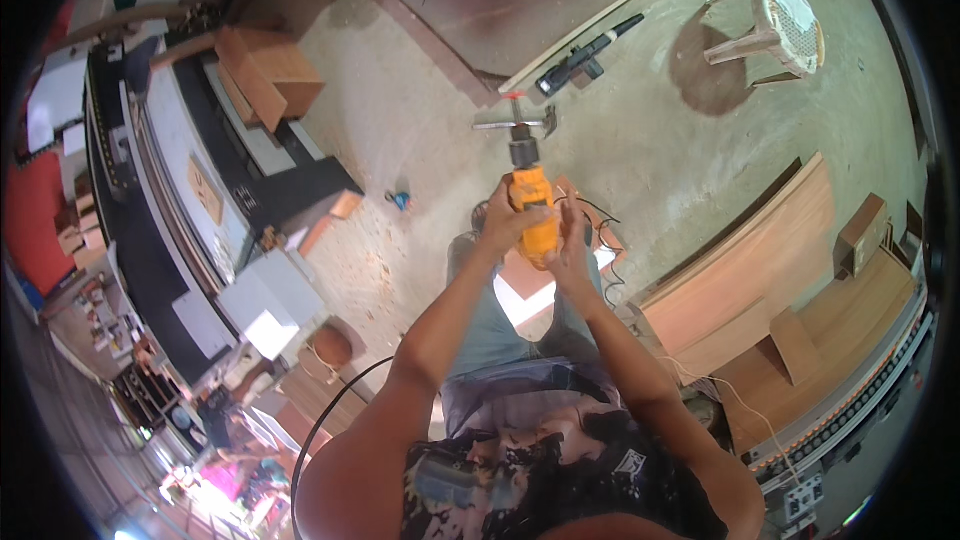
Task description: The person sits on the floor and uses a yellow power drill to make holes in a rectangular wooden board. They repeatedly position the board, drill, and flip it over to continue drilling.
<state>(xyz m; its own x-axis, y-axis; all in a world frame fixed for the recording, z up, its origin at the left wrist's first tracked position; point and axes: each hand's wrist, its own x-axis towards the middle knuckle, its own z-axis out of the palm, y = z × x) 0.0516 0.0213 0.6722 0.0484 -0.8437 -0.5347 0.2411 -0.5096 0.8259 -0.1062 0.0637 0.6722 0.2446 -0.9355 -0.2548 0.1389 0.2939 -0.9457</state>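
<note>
A yellow power drill (541,238) is held out above my lap, its black chuck (523,150) pointing away from me. My left hand (503,218) wraps around its body from the left side. My right hand (571,248) grips the rear part from the right, the fingers partly hidden. A slim bit extends from the chuck, with a red piece (513,96) at its far end. Just beyond the chuck, a hammer (549,121) with a metal handle lies on the floor. Under the drill, between my knees, is a board with a white face (524,302).
A long black tool (585,62) lies farther off, near a large dark sheet (440,15). A white plastic stool (785,30) stands far right. Wooden panels (745,250) lean at right; a wooden box (268,75) is at left. A black cable (330,410) passes my left arm.
</note>
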